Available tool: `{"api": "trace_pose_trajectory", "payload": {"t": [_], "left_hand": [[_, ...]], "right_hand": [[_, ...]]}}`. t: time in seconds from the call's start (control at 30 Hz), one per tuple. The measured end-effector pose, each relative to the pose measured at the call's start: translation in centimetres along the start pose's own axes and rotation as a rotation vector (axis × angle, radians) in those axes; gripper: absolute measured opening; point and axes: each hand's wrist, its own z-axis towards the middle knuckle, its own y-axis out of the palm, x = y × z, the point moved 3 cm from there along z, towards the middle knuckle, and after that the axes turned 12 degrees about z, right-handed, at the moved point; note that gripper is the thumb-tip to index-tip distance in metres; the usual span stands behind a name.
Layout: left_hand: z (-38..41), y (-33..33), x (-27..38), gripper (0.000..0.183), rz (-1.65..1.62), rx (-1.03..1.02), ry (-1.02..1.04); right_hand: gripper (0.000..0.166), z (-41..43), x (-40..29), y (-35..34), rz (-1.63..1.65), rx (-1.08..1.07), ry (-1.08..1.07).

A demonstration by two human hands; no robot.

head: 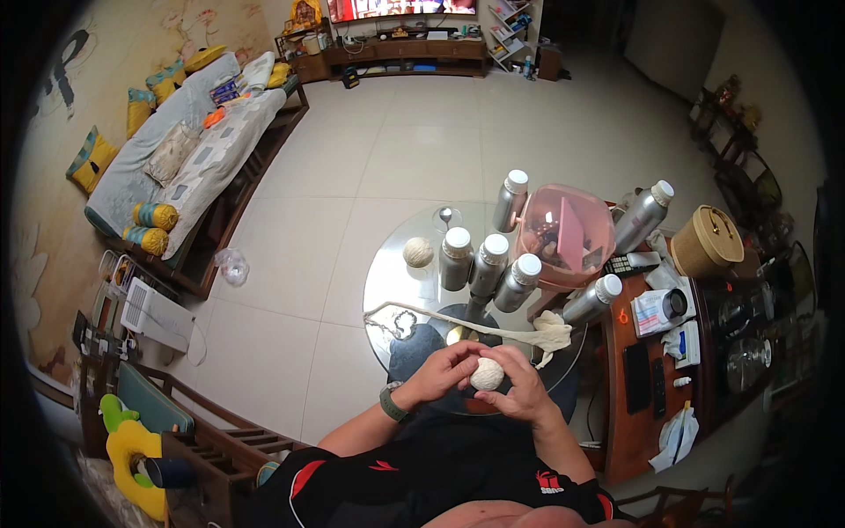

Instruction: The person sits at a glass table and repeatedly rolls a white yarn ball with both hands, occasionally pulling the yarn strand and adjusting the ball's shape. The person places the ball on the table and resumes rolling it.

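Between my two hands is a small ball of cream yarn (487, 375), held over the near edge of a round glass table (383, 264). My left hand (449, 366), with a watch on its wrist, grips the ball's left side. The fingers and thumb of my right hand (521, 389) curve around its right side. Just beyond my hands a strip of cream cloth or cord (462, 323) crosses the glass and ends at the right in a loose bunch (553, 331). Another cream yarn ball (418, 252) rests farther back. A dark beaded bracelet (405, 325) lies left of my hands.
Several silver metal bottles with white caps (488, 267) stand on the table beside a pink lidded plastic box (561, 234). On the right, a wooden table (627, 435) carries a phone (637, 377), a remote (659, 388) and a woven basket (706, 241). A wooden sofa (198, 165) stands at far left.
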Motion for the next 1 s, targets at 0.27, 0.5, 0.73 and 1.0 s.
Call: {"api": "trace_pose_trajectory", "payload": {"t": [0.27, 0.5, 0.73, 1.0], "left_hand": [[-0.8, 0.2, -1.3, 0.047, -0.232, -0.089, -0.052], [-1.1, 0.1, -1.0, 0.049, -0.273, -0.068, -0.09], [-1.0, 0.4, -1.5, 0.046, -0.396, -0.029, -0.033], [-1.0, 0.4, -1.6, 0.036, -0.424, 0.204, -0.026]], "right_hand": [[0.069, -0.3, 0.5, 0.8, 0.009, -0.09, -0.022], [0.073, -0.4, 0.6, 1.1, -0.005, -0.069, -0.026], [0.084, -0.8, 1.4, 1.5, -0.069, 0.034, 0.073], [0.054, -1.4, 2.8, 1.9, -0.229, 0.108, 0.096]]}}
